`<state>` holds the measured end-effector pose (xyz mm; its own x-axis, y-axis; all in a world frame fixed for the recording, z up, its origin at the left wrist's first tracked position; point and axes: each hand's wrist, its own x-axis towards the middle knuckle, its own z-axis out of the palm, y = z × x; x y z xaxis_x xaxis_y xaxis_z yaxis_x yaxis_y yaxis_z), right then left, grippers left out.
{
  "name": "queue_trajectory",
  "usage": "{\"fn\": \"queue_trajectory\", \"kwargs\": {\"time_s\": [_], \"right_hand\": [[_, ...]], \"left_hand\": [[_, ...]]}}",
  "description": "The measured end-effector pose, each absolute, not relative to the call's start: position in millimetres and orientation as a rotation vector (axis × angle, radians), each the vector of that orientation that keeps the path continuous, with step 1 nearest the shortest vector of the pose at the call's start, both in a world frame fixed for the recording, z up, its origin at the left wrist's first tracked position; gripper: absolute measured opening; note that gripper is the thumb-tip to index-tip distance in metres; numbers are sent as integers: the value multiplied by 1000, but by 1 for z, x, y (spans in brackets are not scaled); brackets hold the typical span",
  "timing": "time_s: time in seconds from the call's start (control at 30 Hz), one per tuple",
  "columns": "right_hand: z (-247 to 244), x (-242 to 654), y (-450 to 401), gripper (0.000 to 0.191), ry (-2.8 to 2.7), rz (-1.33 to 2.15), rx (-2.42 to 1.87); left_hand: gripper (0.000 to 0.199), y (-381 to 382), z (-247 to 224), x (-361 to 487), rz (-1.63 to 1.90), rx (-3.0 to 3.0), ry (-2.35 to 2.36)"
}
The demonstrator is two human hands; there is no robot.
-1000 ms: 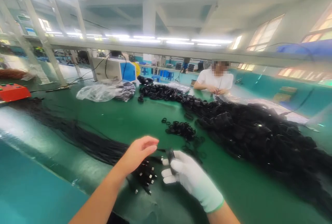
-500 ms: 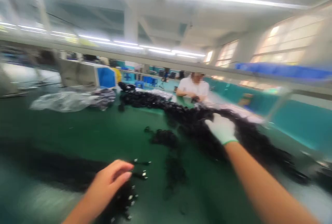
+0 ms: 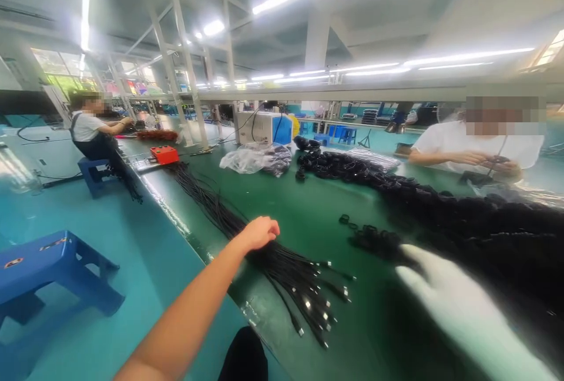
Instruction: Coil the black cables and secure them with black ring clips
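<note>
My bare left hand (image 3: 261,233) lies over a long bundle of black cables (image 3: 291,260), fingers curled down onto it; the fingertips are partly hidden. Metal plugs at the bundle's near end fan out across the green table (image 3: 247,196). In a white glove, my right hand (image 3: 434,278) is blurred, with thumb and fingers apart and nothing visible between them. Just beyond its fingertips lies a small heap of black rings or coils (image 3: 376,239). A much larger black pile (image 3: 462,216) stretches along the table's right side.
A red box (image 3: 164,155) sits at the bundle's far end. Clear plastic bags (image 3: 255,159) lie before a white and blue machine (image 3: 259,128). A blue stool (image 3: 57,269) stands at left. One person sits across the table, another farther left.
The view has swung left. My left hand has moved from beside the plugs to farther up the cable bundle. My right hand has left the large pile and is nearer the small heap.
</note>
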<state>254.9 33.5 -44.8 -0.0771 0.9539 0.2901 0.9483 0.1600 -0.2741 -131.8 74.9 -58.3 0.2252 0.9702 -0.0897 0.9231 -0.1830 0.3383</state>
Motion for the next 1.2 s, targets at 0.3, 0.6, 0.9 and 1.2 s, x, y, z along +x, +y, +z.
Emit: {"fn": "queue_trajectory", "kwargs": {"time_s": [0.3,0.6,0.9,1.2], "right_hand": [[-91,93,-7,68,-2597,252,-1813],[-13,160,0,69,-1746,611,-1695],[-24,168,-9,30,-1354,2304,-731],[-53,164,-32,39,-919,2565,-304]], "left_hand": [[31,99,-58,-140,98,2292,1517],[21,88,-9,-94,635,2480,1266],[24,50,33,-54,956,2593,1296],[18,9,19,-3,371,2661,768]]}}
